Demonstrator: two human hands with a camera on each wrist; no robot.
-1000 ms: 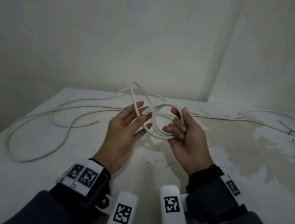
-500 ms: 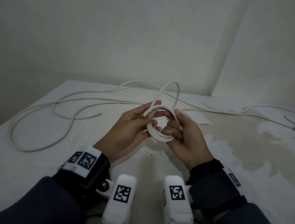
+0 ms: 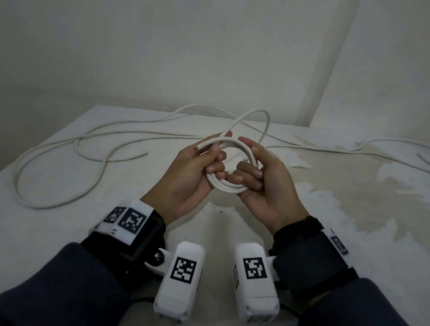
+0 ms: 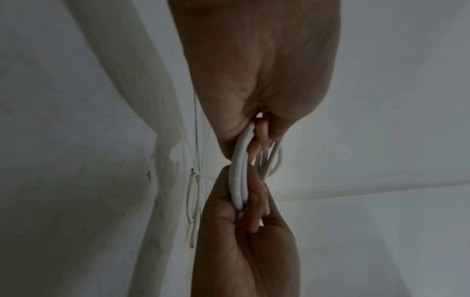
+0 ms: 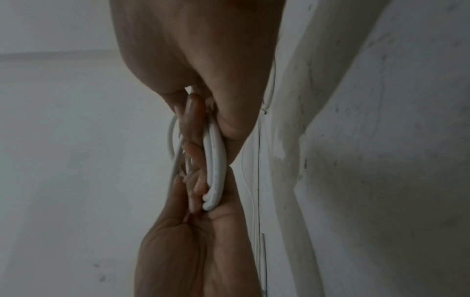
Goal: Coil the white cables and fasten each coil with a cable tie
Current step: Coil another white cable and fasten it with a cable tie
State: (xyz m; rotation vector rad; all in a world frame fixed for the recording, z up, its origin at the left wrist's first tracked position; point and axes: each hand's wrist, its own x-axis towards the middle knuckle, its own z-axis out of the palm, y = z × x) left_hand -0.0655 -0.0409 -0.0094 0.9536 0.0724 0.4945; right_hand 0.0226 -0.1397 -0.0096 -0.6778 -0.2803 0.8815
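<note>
**Both hands clamped on a half-wound coil above the table**

The white cable coil (image 3: 231, 166) was held in the air over the near middle of the table (image 3: 37, 235), pinched from both sides so its turns could not spring apart. The left hand (image 3: 193, 172) gripped the coil's left arc, thumb on top and fingers curled beneath, with what looked like a cut cable end poking out past the thumb. The right hand (image 3: 266, 185) closed on the right arc, fingers hooked through the ring to keep the turns stacked. The wrist views showed the strands lying flat side by side between the two palms, which suited laying another turn on neatly.

A free loop (image 3: 260, 122) rose from the far side of the coil, and from there the loose cable (image 3: 80, 146) trailed off across the far and left parts of the table, so winding seemed far from finished. At the far right edge lay a thin strip (image 3: 429, 163), possibly a cable tie, though it was too small to be sure. No tie was on the coil yet.
</note>
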